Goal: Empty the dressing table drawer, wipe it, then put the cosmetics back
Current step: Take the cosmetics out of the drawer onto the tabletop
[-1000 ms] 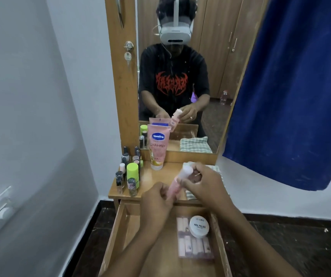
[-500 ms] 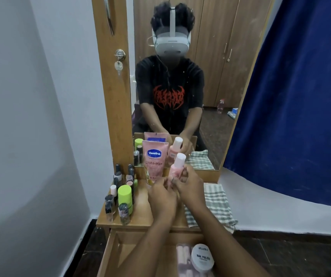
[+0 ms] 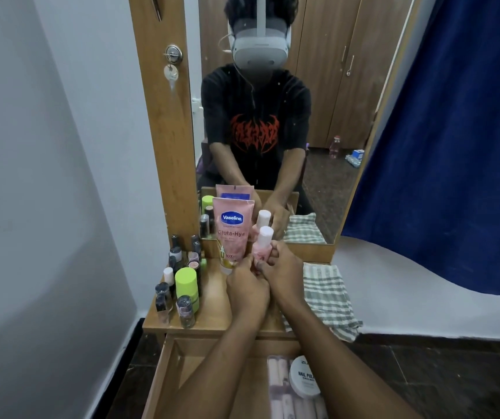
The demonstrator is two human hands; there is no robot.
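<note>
Gripping the pink bottle (image 3: 263, 245) at mid-frame with both hands: curling the left hand (image 3: 247, 286) round its base from the left, wrapping the right hand (image 3: 282, 272) round its lower body from the right, pressing the knuckles of the two together. Holding it upright, white cap on top, over the back of the table (image 3: 215, 297), just right of the Vaseline tube (image 3: 233, 232) (covering the bottle's bottom, so not telling whether it is resting on the wood).

Showing the tube standing cap-down at the foot of the mirror (image 3: 327, 86). Showing, left of centre, small nail polish bottles (image 3: 175, 254) crowding round a green-capped bottle (image 3: 186, 286) on the table's left end. Showing a checked cloth (image 3: 328, 297) lying just right of the hands and drooping over the table's front right corner.

Showing the drawer (image 3: 159, 379) standing open at the bottom of the frame, under both forearms, and carrying on its right side a white jar (image 3: 303, 378) lettered "NAIL POL" and a clear pack of pink tubes (image 3: 280, 385), the jar sitting partly on the pack.

Reflecting, in the upper centre, a person in a black printed shirt and white headset, plus the same bottle, hands, tube and cloth. Showing a blue curtain (image 3: 454, 131) filling the upper right.
</note>
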